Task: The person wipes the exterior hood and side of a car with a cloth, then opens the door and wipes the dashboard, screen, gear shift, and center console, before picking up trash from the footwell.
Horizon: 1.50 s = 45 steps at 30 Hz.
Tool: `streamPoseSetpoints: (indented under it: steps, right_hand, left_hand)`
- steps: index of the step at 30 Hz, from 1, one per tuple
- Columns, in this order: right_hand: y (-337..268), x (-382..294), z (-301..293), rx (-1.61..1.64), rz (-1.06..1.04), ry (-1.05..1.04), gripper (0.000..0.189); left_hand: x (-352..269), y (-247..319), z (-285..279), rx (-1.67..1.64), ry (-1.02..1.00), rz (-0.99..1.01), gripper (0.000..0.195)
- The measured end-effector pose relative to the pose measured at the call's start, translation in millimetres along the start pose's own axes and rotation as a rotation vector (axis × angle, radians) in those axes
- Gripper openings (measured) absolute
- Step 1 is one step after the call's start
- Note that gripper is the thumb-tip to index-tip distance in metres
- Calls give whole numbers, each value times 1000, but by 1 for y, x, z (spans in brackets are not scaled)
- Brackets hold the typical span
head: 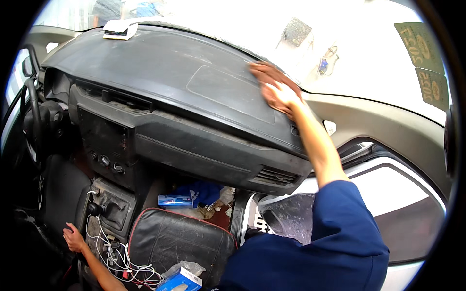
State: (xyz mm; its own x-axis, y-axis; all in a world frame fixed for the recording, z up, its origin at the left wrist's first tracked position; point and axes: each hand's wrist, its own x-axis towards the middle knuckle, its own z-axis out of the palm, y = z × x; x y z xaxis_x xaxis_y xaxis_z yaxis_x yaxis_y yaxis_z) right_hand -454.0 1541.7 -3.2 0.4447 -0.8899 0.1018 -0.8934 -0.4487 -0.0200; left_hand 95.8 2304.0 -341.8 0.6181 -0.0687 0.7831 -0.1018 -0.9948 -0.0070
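My right hand presses a brown cloth against the far right end of the black dashboard top, close to the windshield's base. The hand and cloth are slightly blurred. Down at the lower left, my left hand is loosely curled beside the gear shift console, over the edge of the driver's seat; whether it rests on anything I cannot tell, and no object shows in it. The gear knob stands a little above and to the right of that hand.
A white box lies on the dashboard's far left. White cables tangle over the console. A blue box and clear plastic sit on the passenger seat. Another blue box and blue cloth lie in the footwell. The steering wheel is at left.
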Motion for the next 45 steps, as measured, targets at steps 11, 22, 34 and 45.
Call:
streamPoseSetpoints:
  steps: [11,22,34,45]
  right_hand:
    - [-84,-135,-64,-160,286,-192,97]
    - [-263,209,35,62,-77,-68,111]
    - [-577,147,21,158,-1078,-116,100]
    - [-395,-28,-27,114,-1210,24,77]
  left_hand:
    - [13,10,-22,-17,89,61,40]
    - [4,21,-20,-58,29,-10,41]
    - [6,24,-21,-54,42,-49,38]
    - [7,23,-21,-47,118,-50,34]
